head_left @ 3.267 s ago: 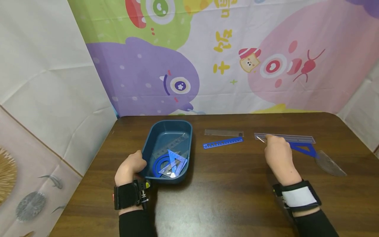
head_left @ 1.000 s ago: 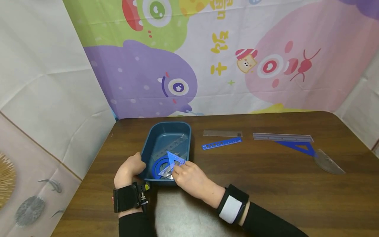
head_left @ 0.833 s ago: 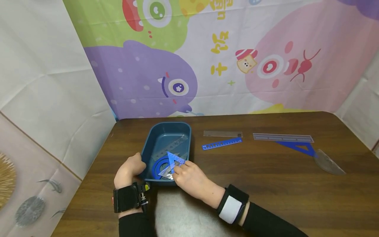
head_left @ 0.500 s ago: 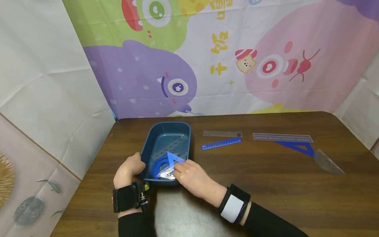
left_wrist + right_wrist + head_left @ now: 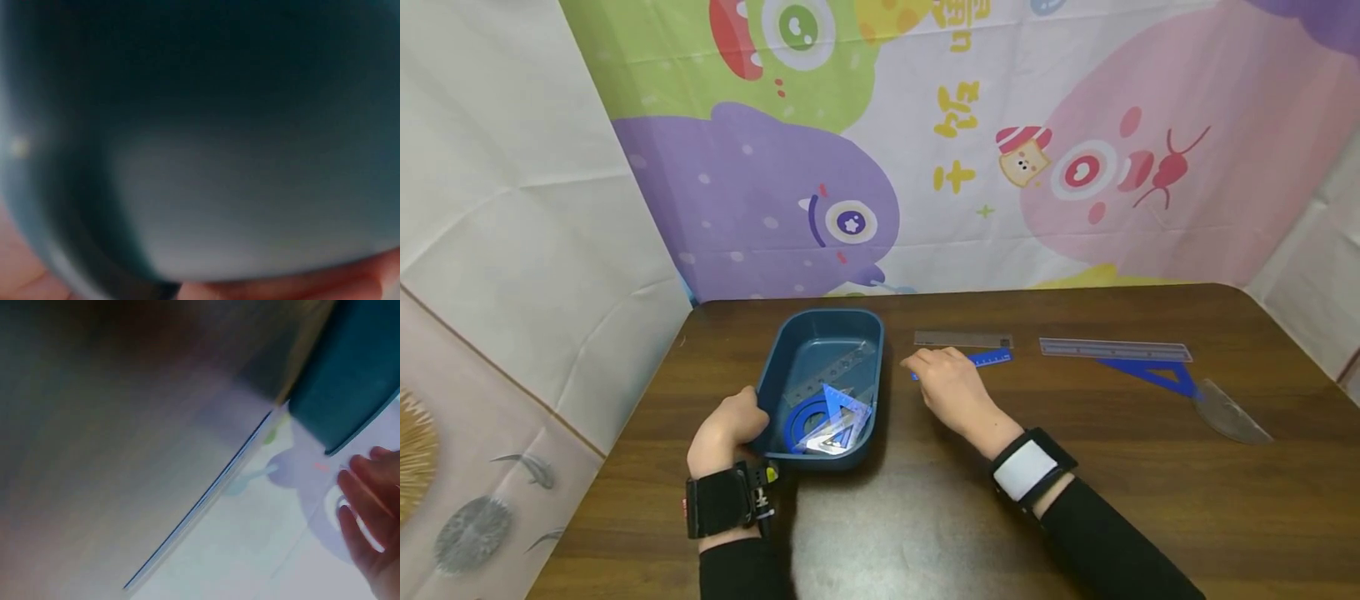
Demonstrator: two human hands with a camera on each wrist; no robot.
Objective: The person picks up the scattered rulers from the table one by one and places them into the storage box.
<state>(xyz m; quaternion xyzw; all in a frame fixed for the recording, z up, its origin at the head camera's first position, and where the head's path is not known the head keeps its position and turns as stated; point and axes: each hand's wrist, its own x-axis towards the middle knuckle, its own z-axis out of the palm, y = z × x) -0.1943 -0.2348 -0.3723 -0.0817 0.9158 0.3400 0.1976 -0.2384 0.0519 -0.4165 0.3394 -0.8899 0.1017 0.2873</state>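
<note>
My left hand (image 5: 730, 425) grips the left wall of a dark teal plastic box (image 5: 831, 461); the left wrist view shows fingers (image 5: 337, 284) under the box, blurred. Inside lie a clear ruler with holes (image 5: 842, 367), a blue round protractor (image 5: 792, 423), a blue set square (image 5: 832, 398) and a clear set square (image 5: 829, 442), partly overlapping. My right hand (image 5: 955, 392) is over the left part of a blue ruler (image 5: 992, 357), hiding much of it. In the right wrist view its fingers (image 5: 369, 494) are spread and loosely bent, with nothing held.
Just behind the blue ruler lies a clear ruler (image 5: 962, 339). Farther right on the wooden table (image 5: 1150, 500) are a long clear ruler (image 5: 1112, 349), a blue triangle (image 5: 1183, 379) and a clear half-round protractor (image 5: 1232, 412). A patterned cloth (image 5: 955, 250) hangs behind.
The right hand went from the long ruler at right to the box's near end, then let go there and moved up and right to the blue ruler. The left hand stays on the box.
</note>
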